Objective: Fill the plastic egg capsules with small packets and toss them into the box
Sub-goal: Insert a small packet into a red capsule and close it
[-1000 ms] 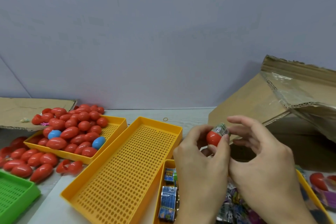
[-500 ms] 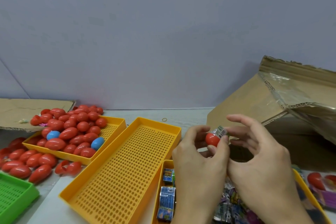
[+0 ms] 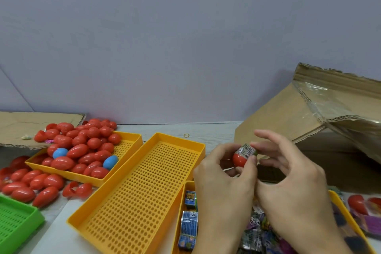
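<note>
Head view shows my left hand gripping a red egg half right of centre in the frame, thumb and fingers curled round its lower part. A small packet with a barcode sticks out of the top of that half, and the fingertips of my right hand pinch the packet's right side, the other fingers of that hand spread loosely above it. Both hands hover over a yellow tray at the bottom of the frame that holds more small packets, some blue, others in a mixed heap partly hidden by my wrists. Just left of it lies a long perforated yellow tray with nothing lying on the part I can see. Further left, another yellow tray is heaped with red egg capsules and two blue ones, and more red capsules are scattered on the table in front of it, beside a green tray at the lower left corner. At the right edge stands the cardboard box, its flap raised, just behind my hands
</note>
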Available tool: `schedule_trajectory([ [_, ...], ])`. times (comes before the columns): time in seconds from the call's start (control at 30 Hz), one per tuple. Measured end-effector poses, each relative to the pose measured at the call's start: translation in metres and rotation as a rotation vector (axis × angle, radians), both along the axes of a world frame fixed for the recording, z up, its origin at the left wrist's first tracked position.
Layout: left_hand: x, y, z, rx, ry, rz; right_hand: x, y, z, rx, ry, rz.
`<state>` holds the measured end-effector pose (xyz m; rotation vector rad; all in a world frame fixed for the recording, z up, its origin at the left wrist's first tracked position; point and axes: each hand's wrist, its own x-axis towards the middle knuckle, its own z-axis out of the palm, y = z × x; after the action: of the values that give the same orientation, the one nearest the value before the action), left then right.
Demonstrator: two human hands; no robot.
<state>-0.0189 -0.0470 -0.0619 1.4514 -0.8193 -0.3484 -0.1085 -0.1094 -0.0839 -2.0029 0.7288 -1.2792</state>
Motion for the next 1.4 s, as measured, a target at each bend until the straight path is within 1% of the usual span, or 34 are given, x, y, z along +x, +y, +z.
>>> schedule_trajectory([
  [0.2,-0.0004,0.0004,0.002,-0.027,0.114,-0.015,0.0007,-0.0004,0.0013,0.04,-0.015,0.047],
  [0.3,-0.0001,0.0001,0.0032,-0.04,0.2,-0.033,0.001,-0.0001,-0.0002,0.03,-0.025,0.037],
  [0.37,0.0003,0.0002,0.0038,-0.043,0.226,-0.048,0.0012,-0.0004,-0.0012,0.006,-0.024,0.019],
  [0.5,0.0012,0.001,0.0045,-0.026,0.189,-0.073,0.0002,-0.002,-0.0012,-0.03,-0.01,-0.003],
  [0.67,0.0029,0.0027,0.0042,-0.003,0.148,-0.078,-0.0007,-0.0024,-0.0007,-0.027,0.001,0.009],
  [0.87,0.0007,0.0006,0.003,-0.033,0.189,-0.073,-0.0019,-0.0033,0.0003,-0.002,-0.017,0.044],
  [1.1,0.0035,0.0003,-0.0012,-0.006,0.165,-0.081,-0.0026,-0.0029,-0.002,-0.009,0.007,0.046],
  [1.4,0.0033,0.0003,-0.0019,-0.02,0.149,-0.077,-0.0027,-0.0033,-0.0015,0.016,0.006,0.048],
])
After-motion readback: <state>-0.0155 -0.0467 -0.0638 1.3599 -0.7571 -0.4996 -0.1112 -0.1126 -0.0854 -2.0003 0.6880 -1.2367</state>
